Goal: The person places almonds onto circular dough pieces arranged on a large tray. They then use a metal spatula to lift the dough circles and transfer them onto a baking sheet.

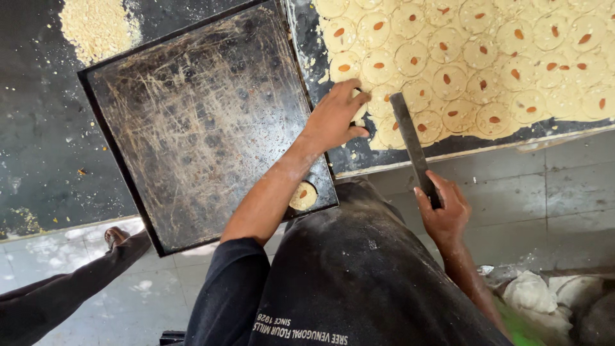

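Dark, flour-dusted stone makes up the worktop (45, 128), which runs across the upper part of the view above a pale tiled floor (538, 198). At the far left top lies a heap of coarse crumbs (96, 25), and lower left a dark trouser leg and sandalled foot (115, 237) of another person reach in over the floor. Next comes a large black baking tray (192, 122), scratched and greasy, set at a slant with its near corner jutting past the counter edge. One round biscuit of raw dough (303, 196) topped with an almond sits alone in that near right corner of the tray.

Across the tray's right edge stretches the person's left forearm. The left hand (333, 118) rests at the edge of the dough sheet, its fingers curled together and pinching a cut round of dough (357, 115) just beside the tray. To the right spreads the rolled-out dough sheet (474, 57), stamped into many close-packed rounds, each with an almond pressed in the middle.

Further right, the right hand (442, 211) hangs over the floor in front of the counter, fingers wrapped tight round the lower end of a long flat metal scraper (410, 138), whose blade slants up and lies on the near rounds. Crumpled white cloth (532, 291) lies at the bottom right.
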